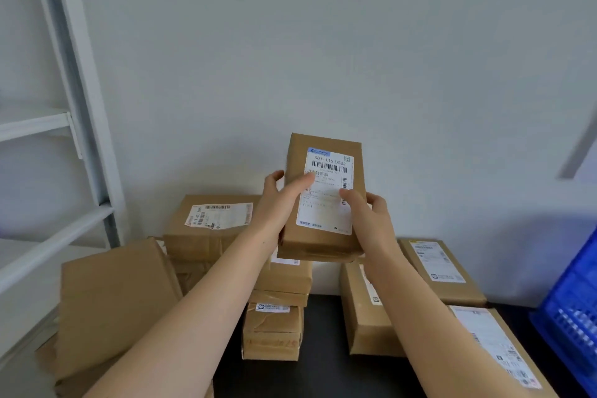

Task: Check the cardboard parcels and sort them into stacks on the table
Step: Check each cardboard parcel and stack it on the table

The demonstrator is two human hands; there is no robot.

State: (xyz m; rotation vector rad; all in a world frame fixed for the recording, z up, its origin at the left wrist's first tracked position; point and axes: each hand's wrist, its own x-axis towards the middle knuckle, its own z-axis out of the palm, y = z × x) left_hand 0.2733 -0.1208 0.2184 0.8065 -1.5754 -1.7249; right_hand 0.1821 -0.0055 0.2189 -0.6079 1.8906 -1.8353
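Head view: the held parcel (326, 203) stands upright in the air at centre, label toward the camera, with a small stack (274, 329) at its 6 o'clock on the dark counter (323, 365). The left hand (274, 200) grips its 9 o'clock edge and the right hand (371, 213) its 3 o'clock edge, thumbs on the label. It looks light and stiff; the long edges suit a firm hold, while the label is probably slick.

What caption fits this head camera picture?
Left hand and right hand hold a labelled parcel above parcel stacks on the table.

Table (324, 349) lies open between middle stack (274, 329) and right parcel (363, 320).
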